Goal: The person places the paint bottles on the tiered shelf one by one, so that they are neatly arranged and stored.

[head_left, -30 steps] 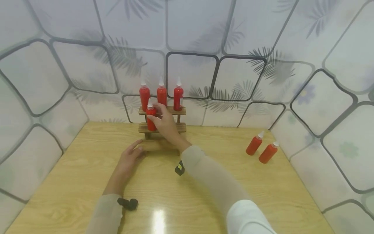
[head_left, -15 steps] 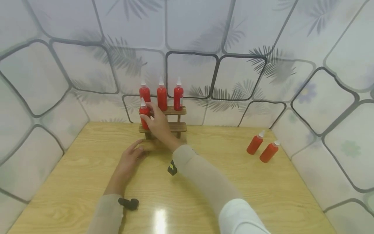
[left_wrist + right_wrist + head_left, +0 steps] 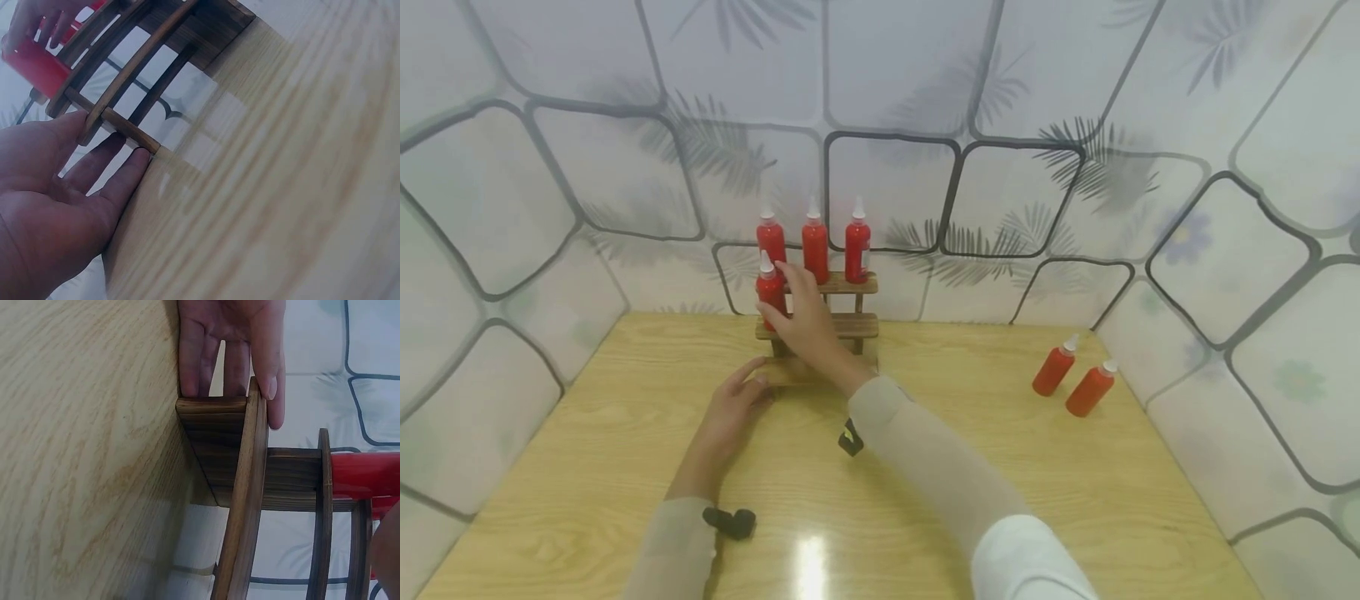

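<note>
A red squeeze bottle [image 3: 769, 287] with a white pointed nozzle stands upright at the left end of the middle shelf of a tiered wooden stand [image 3: 853, 326]. My right hand [image 3: 808, 325] holds it from the right, thumb across its front, the other fingers partly hidden behind. Low at the stand's left end is my left hand [image 3: 737, 404]. Its fairly straight fingers touch the end of the lowest shelf and side panel, as the right wrist view shows with the left hand [image 3: 231, 337] and the dark wooden stand [image 3: 247, 469].
More red bottles stand on the top shelf: a left one [image 3: 771, 237], a middle one [image 3: 815, 250] and a right one [image 3: 857, 250]. Two further bottles, one [image 3: 1053, 371] beside another [image 3: 1090, 390], stand on the table [image 3: 970, 492] at right. A patterned wall [image 3: 895, 192] rises behind.
My right hand has moved the bottle left along the middle shelf to its left end, in front of the left top bottle. In the last half second it barely shifts. The left hand stays put.
</note>
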### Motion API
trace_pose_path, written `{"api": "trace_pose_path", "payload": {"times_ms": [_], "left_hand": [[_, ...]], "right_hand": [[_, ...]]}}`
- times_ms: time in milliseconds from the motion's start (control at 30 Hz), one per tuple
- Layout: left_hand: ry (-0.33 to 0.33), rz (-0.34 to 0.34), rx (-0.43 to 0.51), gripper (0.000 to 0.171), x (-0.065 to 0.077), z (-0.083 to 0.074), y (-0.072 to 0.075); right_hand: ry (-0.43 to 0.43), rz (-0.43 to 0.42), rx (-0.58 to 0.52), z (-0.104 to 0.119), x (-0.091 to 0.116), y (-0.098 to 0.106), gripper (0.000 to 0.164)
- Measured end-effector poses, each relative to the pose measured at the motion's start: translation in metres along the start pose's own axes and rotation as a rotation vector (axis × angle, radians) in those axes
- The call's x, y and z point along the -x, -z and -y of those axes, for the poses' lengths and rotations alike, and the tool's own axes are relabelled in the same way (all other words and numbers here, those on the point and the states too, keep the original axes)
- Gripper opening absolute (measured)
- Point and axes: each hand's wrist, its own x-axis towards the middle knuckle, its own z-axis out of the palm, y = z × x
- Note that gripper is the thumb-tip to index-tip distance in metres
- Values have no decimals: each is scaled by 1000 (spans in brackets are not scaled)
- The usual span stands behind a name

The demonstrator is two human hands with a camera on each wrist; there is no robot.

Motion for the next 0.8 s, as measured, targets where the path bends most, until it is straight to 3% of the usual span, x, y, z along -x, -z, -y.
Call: {"api": "trace_pose_path", "payload": {"times_ms": [167,400,600,800], "left_hand": [[1,5,5,56,-1,0,-1],[0,33,1,57,1,-1,-1],[15,24,44,57,1,-2,-2],[18,16,28,57,0,-1,-2]], "right_hand": [[-5,-8,-54,-5,12,11,64],[-61,-43,-136,-11,35,45,62],[-67,-97,-210,-30,59,70,60],[-90,-150,-227,-55,92,98,56]]}}
